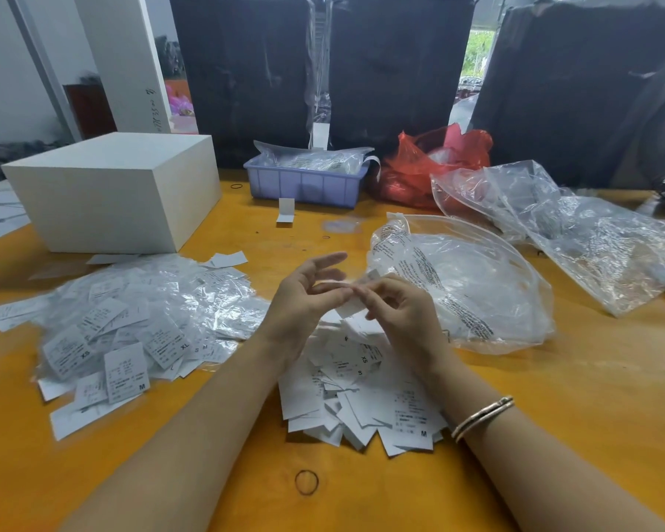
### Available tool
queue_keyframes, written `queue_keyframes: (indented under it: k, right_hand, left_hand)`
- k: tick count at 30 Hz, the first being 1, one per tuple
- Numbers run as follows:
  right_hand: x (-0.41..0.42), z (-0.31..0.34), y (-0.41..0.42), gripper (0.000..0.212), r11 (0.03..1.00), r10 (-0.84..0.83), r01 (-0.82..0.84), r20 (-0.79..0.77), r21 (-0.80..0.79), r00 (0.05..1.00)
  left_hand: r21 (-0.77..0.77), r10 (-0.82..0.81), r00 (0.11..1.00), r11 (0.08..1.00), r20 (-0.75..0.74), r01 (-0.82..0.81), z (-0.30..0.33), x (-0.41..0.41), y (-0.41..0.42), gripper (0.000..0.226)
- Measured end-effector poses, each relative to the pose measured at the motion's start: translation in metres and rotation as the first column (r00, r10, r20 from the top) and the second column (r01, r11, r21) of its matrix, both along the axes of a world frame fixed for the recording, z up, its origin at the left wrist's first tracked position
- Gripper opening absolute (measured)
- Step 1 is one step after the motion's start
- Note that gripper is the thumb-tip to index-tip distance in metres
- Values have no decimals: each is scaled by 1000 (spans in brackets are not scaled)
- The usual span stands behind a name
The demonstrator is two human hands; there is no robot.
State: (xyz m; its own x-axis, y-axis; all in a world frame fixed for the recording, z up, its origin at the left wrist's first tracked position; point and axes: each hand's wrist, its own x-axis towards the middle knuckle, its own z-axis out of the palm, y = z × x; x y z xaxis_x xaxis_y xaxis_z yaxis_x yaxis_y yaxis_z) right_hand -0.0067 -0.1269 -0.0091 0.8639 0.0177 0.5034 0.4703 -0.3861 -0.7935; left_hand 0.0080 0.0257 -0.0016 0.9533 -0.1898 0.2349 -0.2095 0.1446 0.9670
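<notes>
Orange-yellow wood table point(553, 397). At the far edge, black wrapped bundles point(392, 71) w/ a white wall to the far left.

Far left on the table is a white box point(112, 193). Far centre there's a blue tray point(304, 184), w/ a red bag point(419, 167) to its right. Clear bags point(477, 286) lie on the right.

The label point(349, 309) is held at centre, above the near pile of labels point(361, 401). The right hand point(400, 312) pinches it w/ curled fingers. The left hand point(308, 297) has its fingers straight, tips touching the label.

The left pile point(131, 328) sits on plastic film. Readable size marks are XS, S, M and XL; the other print is too small to read. A rubber band point(306, 482) lies near centre.
</notes>
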Motion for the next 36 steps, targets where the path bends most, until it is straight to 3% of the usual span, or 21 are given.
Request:
queue_keyframes:
  k: [4, 8, 11, 14, 16, 19, 21, 26, 31, 36]
  right_hand:
    - [3, -3, -3, 19, 999, -48, 49, 46, -21, 998]
    - [3, -1, -3, 20, 998, -39, 37, 41, 48, 998]
    - [6, -1, -7, 8, 973, -47, 49, -17, 225, 999]
    - [7, -1, -12, 38, 881, 42, 7, -91, 473, 995]
    - [8, 0, -16, 50, 833, 80, -13, -98, 554, 992]
    - [9, 4, -18, 39, 777, 91, -11, -96, 629, 991]
    - [8, 7, -15, 27, 765, 86, -14, -80, 644, 993]
    - [4, 12, -13, 29, 749, 98, -65, -13, 660, 995]
    - [2, 14, -15, 21, 800, 87, -120, 84, 588, 993]
    - [1, 12, -15, 27, 878, 79, -130, 127, 461, 989]
  left_hand:
    - [21, -78, 994, 997, -79, 80, 0, 2, 3, 34]
    - [-11, -45, 991, 999, -123, 44, -2, 3, 0, 16]
    - [-77, -13, 991, 997, -135, 3, -1, 5, 2, 17]
    - [-149, -5, 990, 989, -142, -17, 1, 6, 4, 21]
    - [-163, 9, 991, 986, -133, -31, 2, 6, 5, 22]
    - [-162, 33, 992, 985, -121, -53, 3, 6, 6, 22]
    - [-158, 38, 993, 986, -111, -56, 2, 6, 6, 24]
    - [-138, 27, 996, 990, -88, -40, 2, 6, 5, 33]
    - [-140, 23, 996, 990, -89, -36, 2, 6, 5, 33]
    - [-133, 2, 996, 991, -86, -14, 2, 6, 4, 35]
